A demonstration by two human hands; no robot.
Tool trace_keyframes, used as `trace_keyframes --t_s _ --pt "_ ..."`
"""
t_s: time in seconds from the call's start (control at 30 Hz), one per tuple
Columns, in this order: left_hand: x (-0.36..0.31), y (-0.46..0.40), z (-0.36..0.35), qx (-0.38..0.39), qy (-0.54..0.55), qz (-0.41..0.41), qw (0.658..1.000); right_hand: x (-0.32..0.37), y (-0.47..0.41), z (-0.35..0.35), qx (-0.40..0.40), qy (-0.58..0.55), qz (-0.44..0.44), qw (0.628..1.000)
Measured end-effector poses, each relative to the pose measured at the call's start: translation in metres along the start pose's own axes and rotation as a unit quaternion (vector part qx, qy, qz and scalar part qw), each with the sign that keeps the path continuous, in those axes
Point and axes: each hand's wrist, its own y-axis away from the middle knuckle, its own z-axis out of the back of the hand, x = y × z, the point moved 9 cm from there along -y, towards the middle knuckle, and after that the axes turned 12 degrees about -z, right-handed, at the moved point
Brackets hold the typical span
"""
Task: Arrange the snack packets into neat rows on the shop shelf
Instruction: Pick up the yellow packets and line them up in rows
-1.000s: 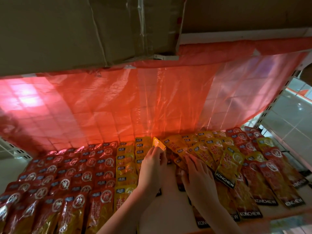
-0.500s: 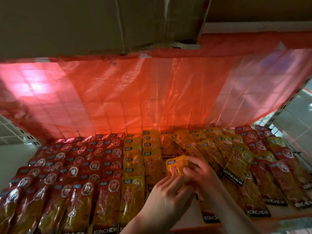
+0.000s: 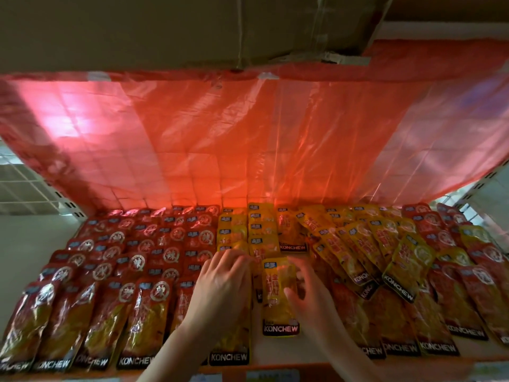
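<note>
Right hand grips yellow packet, left hand just beside.

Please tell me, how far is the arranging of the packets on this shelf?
Roughly half. Done: the red packets on the left lie in straight overlapping rows, and two yellow columns behind the hands are tidy. In hand: the right hand holds one yellow packet, while the left hand rests flat on the neighbouring row. Left: the mixed packets on the right lie slanted and overlapping unevenly.
</note>
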Motion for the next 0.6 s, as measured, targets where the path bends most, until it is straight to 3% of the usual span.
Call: trace_keyframes --t_s 0.2,0.37,0.5,0.6 --pt "0.011 0.002 -0.001 0.016 -0.018 0.006 1.0 0.015 0.005 -0.011 -0.038 0.166 0.061 0.983" --pt "0.018 0.006 0.002 0.011 -0.029 0.001 1.0 0.018 0.0 -0.011 -0.054 0.199 0.075 0.976" --pt "0.026 0.008 0.0 0.023 -0.022 0.009 0.999 0.04 -0.01 0.004 -0.148 0.221 0.115 0.957" --pt "0.033 0.004 0.002 0.028 -0.022 0.026 0.999 0.054 -0.031 -0.004 -0.123 0.219 0.124 0.96"
